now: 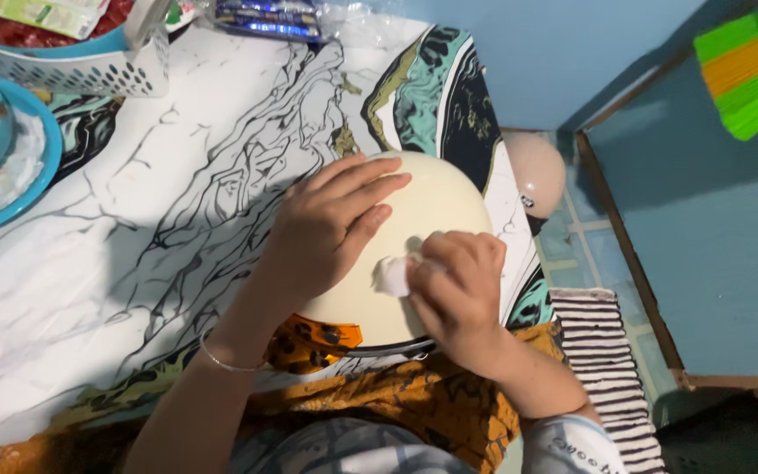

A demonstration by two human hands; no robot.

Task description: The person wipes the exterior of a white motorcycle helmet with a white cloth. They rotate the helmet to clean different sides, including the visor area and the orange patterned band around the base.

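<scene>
Cream helmet (432, 211): rests dome-up at the edge of the marbled surface (133, 228), under both hands. Left hand (331, 224): fingers spread flat, palm pressed on the dome. Right hand (458, 285): just beside the left, fingers curled, pinching a small white wad (392, 275) against the shell. Beyond the left hand: white basket (81, 70), blue plate (10, 184). Beyond the right: second helmet (537, 171) on the floor.

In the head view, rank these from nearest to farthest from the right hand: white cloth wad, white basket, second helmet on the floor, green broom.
1. White cloth wad, pinched in the right hand.
2. Second helmet, just up-right on the floor.
3. Green broom, top right corner.
4. White basket, top left on the table.
</scene>
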